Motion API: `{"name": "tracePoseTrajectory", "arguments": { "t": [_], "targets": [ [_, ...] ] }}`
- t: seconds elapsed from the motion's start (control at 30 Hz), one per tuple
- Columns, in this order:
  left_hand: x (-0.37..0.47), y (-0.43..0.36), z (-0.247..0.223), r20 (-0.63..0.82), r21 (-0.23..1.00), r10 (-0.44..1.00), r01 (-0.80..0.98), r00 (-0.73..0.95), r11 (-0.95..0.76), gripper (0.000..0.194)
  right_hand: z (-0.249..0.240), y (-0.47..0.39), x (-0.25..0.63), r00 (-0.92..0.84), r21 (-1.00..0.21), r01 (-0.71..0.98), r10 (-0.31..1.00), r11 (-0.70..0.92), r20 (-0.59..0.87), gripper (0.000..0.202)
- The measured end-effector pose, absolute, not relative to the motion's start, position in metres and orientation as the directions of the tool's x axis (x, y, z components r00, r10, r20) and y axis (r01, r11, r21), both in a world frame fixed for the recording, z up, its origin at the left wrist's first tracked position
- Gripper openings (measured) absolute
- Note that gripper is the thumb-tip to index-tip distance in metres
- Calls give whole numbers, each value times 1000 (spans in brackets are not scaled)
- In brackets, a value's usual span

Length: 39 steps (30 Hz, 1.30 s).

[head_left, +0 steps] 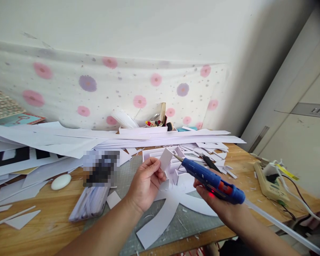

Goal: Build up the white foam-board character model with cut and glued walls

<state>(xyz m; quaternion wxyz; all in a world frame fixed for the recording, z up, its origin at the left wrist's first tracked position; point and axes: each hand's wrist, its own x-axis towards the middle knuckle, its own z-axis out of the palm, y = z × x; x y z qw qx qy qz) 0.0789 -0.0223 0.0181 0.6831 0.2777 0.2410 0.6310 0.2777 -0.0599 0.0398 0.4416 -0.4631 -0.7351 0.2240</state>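
You have a partly built white frame [149, 153] just ahead, at 12 o'clock near the middle of the table [50, 202], over the far part of the green cutting mat [176, 233]. Its outer walls stand, and several thin dividers split the inside into narrow slots, so the work looks well under way. The flat white piece [166, 159] in your left hand [145, 185] is a separate part, and it hides some of the frame, so you cannot tell how many slots are complete or whether the piece touches anything behind it. Whether it carries glue is also too small to tell.

Your left fingers are clamped on that piece by its lower end, leaving it tilted toward 1 o'clock. Your right hand [220, 206] is closed around the blue glue gun [202, 174]; its nozzle aims toward 10 o'clock, right beside the piece's upper edge, and a long glue stick [280, 222] trails out toward 4 o'clock.

The frame looks plain white, straight-walled and thin. Below it, smooth curved strips [160, 222] fan out, one toward 7 o'clock and another toward 4 o'clock; you cannot tell if they are joined to it. A loose square piece [113, 200] lies at 8 o'clock from the frame, and a black-handled knife [211, 163] at 3 o'clock, among offcuts.
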Motion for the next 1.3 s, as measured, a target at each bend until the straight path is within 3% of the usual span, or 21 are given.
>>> {"name": "tracePoseTrajectory", "arguments": {
  "t": [0.37,0.87,1.13,1.3],
  "targets": [
    [79,-24,16,19,666,989,-740,146,96,19,15,-40,291,-234,-580,575,795,577,559,7],
    [78,-22,14,32,661,987,-744,161,100,17,34,-61,278,-169,-679,606,901,414,399,14],
    [78,-22,14,38,664,987,-742,158,93,16,33,-61,279,-240,-651,595,877,472,417,14],
    [77,-22,14,44,660,987,-746,155,88,16,25,-57,283,-340,-595,543,803,593,490,15]
  ]
}}
